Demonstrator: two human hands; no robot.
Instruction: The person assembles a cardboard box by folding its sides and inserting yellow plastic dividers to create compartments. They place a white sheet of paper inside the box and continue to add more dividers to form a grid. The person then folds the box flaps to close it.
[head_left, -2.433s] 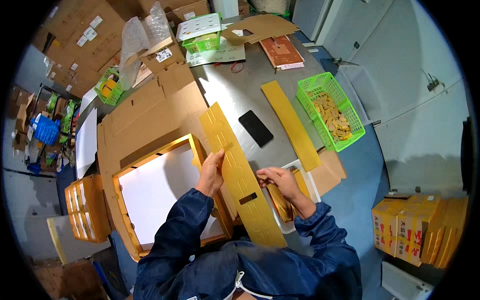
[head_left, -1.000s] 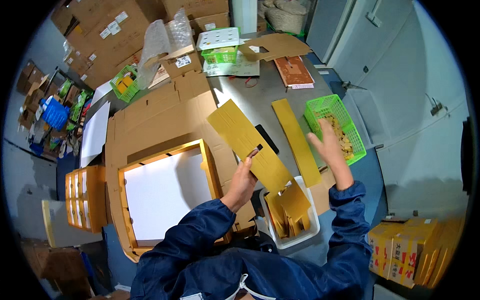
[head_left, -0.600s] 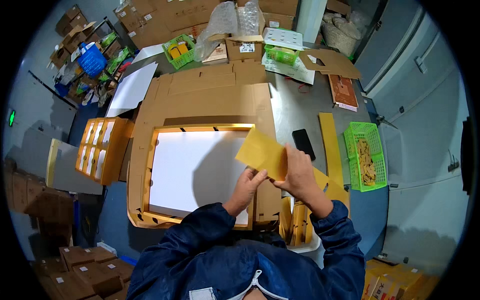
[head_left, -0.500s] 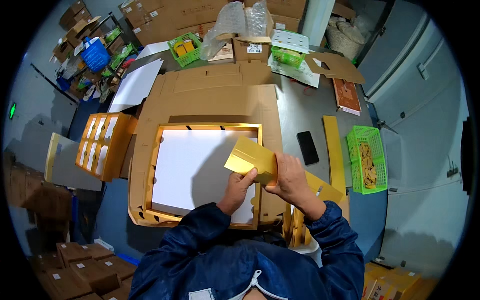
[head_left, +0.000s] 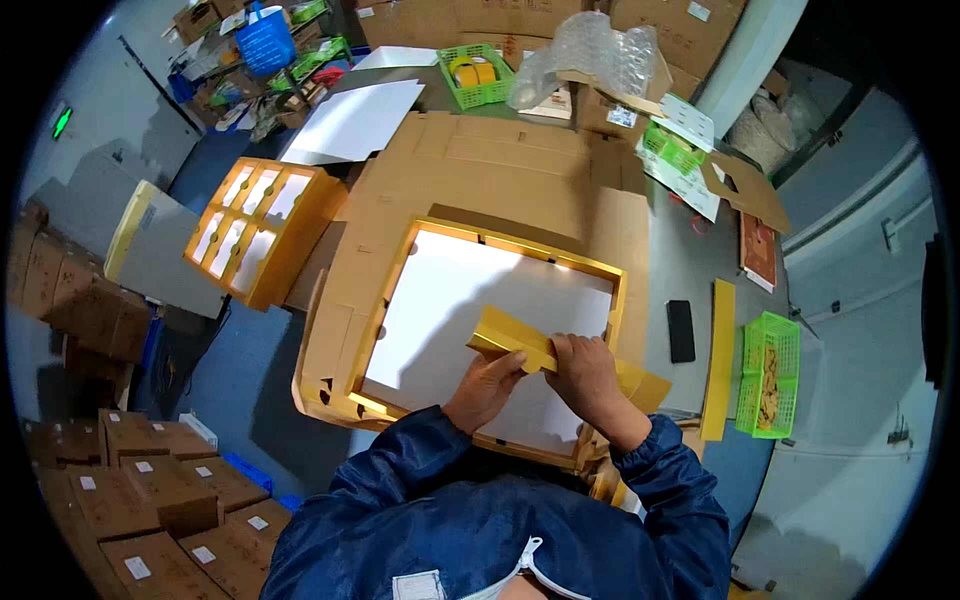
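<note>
Both my hands grip a long strip of gold cardboard (head_left: 510, 335), creased lengthwise, over the lower right of a shallow gold-rimmed box (head_left: 388, 312). My left hand (head_left: 485, 388) pinches the strip's near edge between thumb and fingers. Closed around its middle, my right hand (head_left: 588, 378) covers part of it, and the strip's far end sticks out to the right past that hand. White sheet lines the box floor, with small notches along the rim. Under the box lies a large flattened brown carton (head_left: 480, 160).
To the left stands a gold box with white-faced compartments (head_left: 245, 225). Right of the carton lie a black phone (head_left: 681, 331), a flat gold strip (head_left: 717, 360) and a green basket of small pieces (head_left: 768, 375). Bubble wrap (head_left: 590, 65) sits at the back; brown cartons (head_left: 160, 490) are stacked lower left.
The view has turned, so the table sits further right and tilted. In my hands the gold strip has gone from a broad flat panel to a narrower, folded shape.
</note>
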